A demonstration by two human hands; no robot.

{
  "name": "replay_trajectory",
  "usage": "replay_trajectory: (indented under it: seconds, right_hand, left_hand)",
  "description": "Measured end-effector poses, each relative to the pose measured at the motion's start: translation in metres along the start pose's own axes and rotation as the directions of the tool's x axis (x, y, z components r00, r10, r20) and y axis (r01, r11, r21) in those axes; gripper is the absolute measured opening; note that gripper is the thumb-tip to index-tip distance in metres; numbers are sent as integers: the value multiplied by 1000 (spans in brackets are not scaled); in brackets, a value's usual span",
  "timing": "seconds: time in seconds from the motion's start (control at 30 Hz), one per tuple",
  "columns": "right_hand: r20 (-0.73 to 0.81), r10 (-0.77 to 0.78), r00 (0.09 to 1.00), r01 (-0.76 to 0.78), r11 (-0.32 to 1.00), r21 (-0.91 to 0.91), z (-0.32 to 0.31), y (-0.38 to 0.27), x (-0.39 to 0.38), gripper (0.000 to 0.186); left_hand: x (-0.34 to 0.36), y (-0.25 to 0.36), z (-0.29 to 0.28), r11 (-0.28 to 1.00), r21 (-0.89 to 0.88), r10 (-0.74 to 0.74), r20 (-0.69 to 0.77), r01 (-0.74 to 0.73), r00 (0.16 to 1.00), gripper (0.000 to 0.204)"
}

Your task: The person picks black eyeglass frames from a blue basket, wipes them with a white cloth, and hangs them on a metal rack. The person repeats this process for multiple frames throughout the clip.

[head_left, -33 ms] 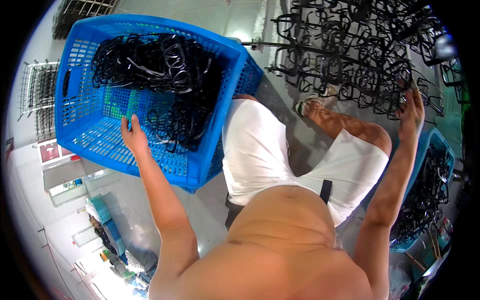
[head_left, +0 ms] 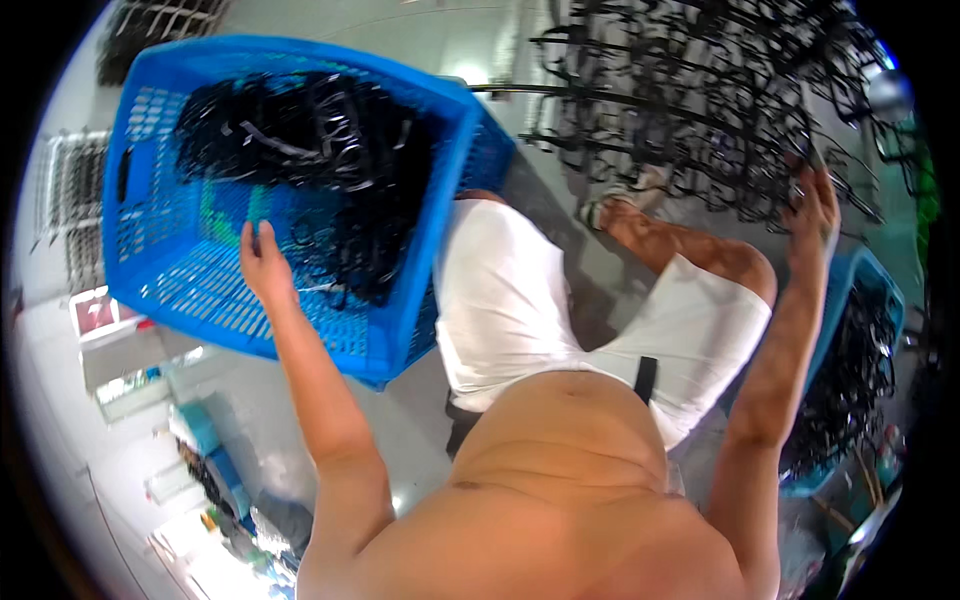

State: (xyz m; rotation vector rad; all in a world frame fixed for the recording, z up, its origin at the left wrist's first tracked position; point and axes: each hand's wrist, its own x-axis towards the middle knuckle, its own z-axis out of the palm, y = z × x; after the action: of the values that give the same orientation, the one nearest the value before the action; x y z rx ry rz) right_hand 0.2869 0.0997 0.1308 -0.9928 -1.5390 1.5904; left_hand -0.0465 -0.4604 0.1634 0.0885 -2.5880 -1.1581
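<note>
A large blue plastic basket (head_left: 170, 270) stands at the left, half filled with a tangle of black loop-shaped parts (head_left: 320, 150). My left hand (head_left: 262, 262) reaches into it, fingers spread over the mesh floor just left of the pile, holding nothing. My right hand (head_left: 812, 215) is raised at the right against a rack of hanging black parts (head_left: 700, 110). Its fingers touch the lowest pieces, and I cannot see whether they grip one.
A second blue basket (head_left: 868, 275) with more black parts sits low at the right, beside my right forearm. My knees in white shorts and a sandalled foot (head_left: 603, 212) are between the baskets. White wire racks (head_left: 70, 210) stand at the far left, boxes (head_left: 205, 440) below.
</note>
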Motion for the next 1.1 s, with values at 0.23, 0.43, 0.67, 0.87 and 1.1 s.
replay_trajectory:
  seconds: [0.23, 0.43, 0.67, 0.87, 1.1]
  right_hand:
    - [-47, 16, 999, -10, 993, 120, 24, 21, 13, 30]
    - [22, -97, 995, 97, 995, 3, 13, 18, 8, 32]
    - [37, 47, 998, -46, 999, -25, 16, 6, 12, 24]
    - [26, 82, 996, -83, 996, 40, 14, 2, 16, 24]
    - [-33, -96, 995, 93, 992, -81, 18, 11, 18, 22]
  left_hand:
    - [42, 38, 73, 972, 130, 141, 338, -194, 931, 69]
    - [104, 72, 107, 970, 91, -223, 691, 223, 687, 54]
    - [120, 51, 97, 940, -125, -131, 730, 319, 671, 43]
    - [150, 37, 31, 803, -383, -116, 652, 457, 750, 41]
    - [143, 9, -37, 443, -604, 374, 796, 663, 476, 43]
